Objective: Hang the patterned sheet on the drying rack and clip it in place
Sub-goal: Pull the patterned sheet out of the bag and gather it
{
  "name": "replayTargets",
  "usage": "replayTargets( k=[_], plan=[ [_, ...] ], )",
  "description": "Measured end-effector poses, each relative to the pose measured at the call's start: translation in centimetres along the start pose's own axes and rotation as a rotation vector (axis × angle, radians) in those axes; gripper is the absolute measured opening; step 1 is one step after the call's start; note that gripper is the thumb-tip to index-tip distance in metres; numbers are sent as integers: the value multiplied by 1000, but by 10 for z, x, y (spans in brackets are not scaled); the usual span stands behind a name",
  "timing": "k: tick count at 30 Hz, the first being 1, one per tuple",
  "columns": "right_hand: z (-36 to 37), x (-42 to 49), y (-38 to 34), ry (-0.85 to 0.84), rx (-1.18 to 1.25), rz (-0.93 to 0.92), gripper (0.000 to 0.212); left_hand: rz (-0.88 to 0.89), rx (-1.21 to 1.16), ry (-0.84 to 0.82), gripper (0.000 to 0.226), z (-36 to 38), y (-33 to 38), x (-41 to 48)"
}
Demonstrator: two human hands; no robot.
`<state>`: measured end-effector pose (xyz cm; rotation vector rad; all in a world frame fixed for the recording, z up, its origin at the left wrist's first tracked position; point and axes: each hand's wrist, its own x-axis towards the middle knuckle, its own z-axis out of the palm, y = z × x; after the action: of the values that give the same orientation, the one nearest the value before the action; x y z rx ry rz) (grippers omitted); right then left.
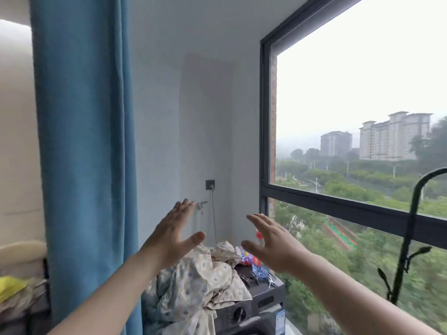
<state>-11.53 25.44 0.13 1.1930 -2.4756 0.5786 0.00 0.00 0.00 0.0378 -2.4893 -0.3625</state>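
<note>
Currently both hands are up mid-frame and hold nothing. Left hand (173,234) centre-left, fingers straight and together, thumb spread out to the right. Right hand (273,240) centre-right, fingers extended with a slight bend, thumb pointing left. Palms roughly face each other, with a gap between them.

Patterned sheet (200,284) is lower centre, below the hands: a crumpled heap on top of a dark washing machine (263,308), part of it spilling down the machine's front-left side. Neither hand touches it. Small dark clips (252,279) lie on the machine top just right of the heap, next to a colourful packet (249,259).

Blue curtain (82,141) runs down the left of frame. Wall socket (210,184) with a cable sits above the heap. Window frame (264,117) fills the right, and a dark plant stem (408,238) stands at far right.
</note>
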Motion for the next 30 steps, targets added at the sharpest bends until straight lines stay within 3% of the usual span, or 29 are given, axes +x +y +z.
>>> replayTargets(
  k=[16,30],
  plan=[
    [190,220,91,-155,190,-41,73,-288,-170,-28,120,140,-168,117],
    [349,342,107,-320,176,-109,75,-528,-447,-16,118,266,-345,177]
  ],
)
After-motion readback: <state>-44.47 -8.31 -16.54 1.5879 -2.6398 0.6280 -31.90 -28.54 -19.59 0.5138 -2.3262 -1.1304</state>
